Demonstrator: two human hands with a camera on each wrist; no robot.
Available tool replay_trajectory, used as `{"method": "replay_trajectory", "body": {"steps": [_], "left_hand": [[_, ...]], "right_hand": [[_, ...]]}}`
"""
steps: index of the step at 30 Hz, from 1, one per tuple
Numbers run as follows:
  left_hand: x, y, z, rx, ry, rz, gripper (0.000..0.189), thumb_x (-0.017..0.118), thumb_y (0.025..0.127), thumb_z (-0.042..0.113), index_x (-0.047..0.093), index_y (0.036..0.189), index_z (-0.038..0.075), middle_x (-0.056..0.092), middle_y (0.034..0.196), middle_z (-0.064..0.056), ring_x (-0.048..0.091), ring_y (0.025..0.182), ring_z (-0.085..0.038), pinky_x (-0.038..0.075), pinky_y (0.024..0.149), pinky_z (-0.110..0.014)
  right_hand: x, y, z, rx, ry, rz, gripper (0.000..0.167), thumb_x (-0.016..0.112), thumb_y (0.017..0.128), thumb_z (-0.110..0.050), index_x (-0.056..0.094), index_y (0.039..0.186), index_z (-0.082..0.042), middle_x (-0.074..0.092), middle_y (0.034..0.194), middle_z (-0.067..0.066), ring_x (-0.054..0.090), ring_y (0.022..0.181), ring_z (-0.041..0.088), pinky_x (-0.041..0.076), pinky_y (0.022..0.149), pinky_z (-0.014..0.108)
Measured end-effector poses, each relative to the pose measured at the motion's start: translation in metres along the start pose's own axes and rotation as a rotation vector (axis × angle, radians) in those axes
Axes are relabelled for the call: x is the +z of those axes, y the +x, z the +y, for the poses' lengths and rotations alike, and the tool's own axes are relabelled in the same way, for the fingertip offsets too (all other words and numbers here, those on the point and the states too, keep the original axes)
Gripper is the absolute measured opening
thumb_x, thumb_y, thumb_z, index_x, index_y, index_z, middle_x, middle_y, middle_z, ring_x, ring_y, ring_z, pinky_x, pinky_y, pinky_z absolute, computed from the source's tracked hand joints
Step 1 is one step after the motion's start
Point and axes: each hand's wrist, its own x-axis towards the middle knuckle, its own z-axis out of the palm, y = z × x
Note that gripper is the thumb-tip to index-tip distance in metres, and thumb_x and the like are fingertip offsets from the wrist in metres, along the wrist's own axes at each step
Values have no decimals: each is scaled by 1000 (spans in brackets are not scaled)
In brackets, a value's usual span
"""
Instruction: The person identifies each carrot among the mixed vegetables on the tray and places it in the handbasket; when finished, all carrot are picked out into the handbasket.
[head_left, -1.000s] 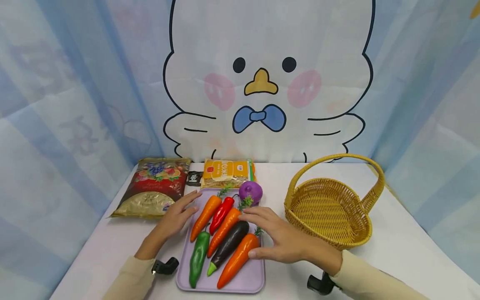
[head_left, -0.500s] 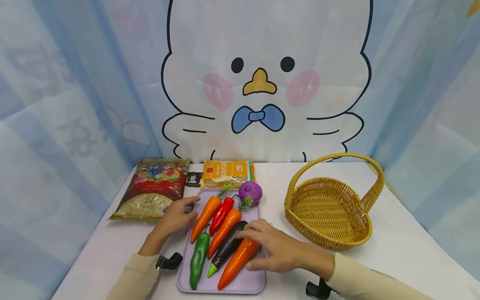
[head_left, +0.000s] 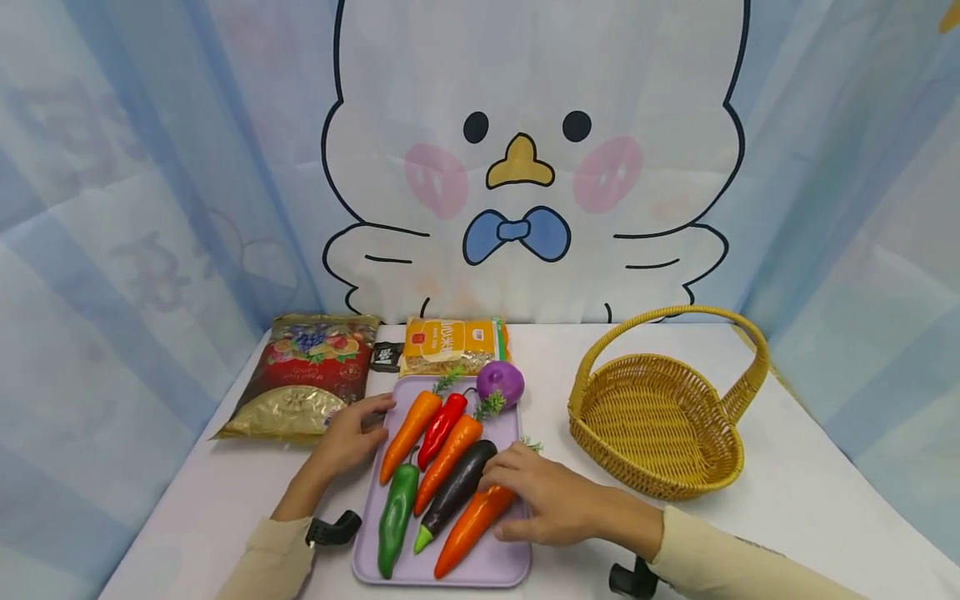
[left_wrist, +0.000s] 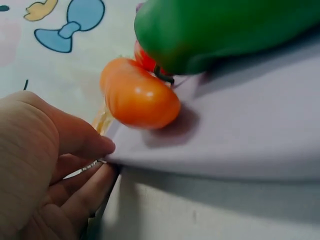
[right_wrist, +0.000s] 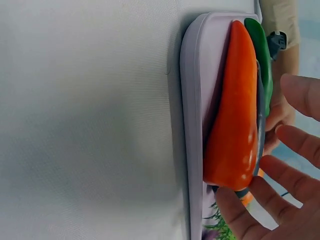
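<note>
A lilac tray (head_left: 498, 565) holds a left carrot (head_left: 408, 437), a middle carrot (head_left: 448, 462), a red chili (head_left: 442, 432), a green pepper (head_left: 397, 517), an eggplant (head_left: 456, 492) and a right carrot (head_left: 474, 533), all glossy. At its left edge, my left hand (head_left: 350, 440) pinches the rim, thumb on top and fingers below, as the left wrist view shows. My right hand (head_left: 551, 496) hovers over the thick end of the right carrot, hiding part of it. Spread fingers (right_wrist: 290, 177) surround that end in the right wrist view; whether they touch it is unclear.
A purple onion (head_left: 500, 383) sits at the tray's far right corner. Behind stand a yellow grain bag (head_left: 453, 346) and a small black packet (head_left: 386, 357). A red-gold candy bag (head_left: 303, 379) lies at left, a wicker basket (head_left: 652, 425) with a handle at right.
My right hand has moved down and toward me, from above the middle carrot and eggplant to the right carrot's thick end. The left hand has settled onto the tray's left rim.
</note>
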Motion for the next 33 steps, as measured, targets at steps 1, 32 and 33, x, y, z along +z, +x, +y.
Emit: {"method": "replay_trajectory", "body": {"steps": [1,32,33], "left_hand": [[0,0,0,1,-1,3,43,63,87,-4,65,130,-3,55,146,-21,51,134,-42,47,106,-53],[8,-1,-5,-4,20,96,49,61,84,1,63,133,-5,61,140,-18,53,134,-38,40,113,-53],[8,-1,-6,-8,22,98,49,61,84,1,63,133,-5,61,139,-18,53,134,-37,40,113,-53]], "right_hand": [[0,0,0,1,-7,0,41,72,90,-37,65,126,-19,56,134,-7,47,124,12,45,108,36],[7,10,7,49,-181,-55,45,78,82,-11,67,125,-20,60,121,-6,57,112,11,53,96,33],[7,11,6,51,-184,-54,45,78,82,-11,67,125,-20,61,121,-6,57,112,11,53,95,32]]}}
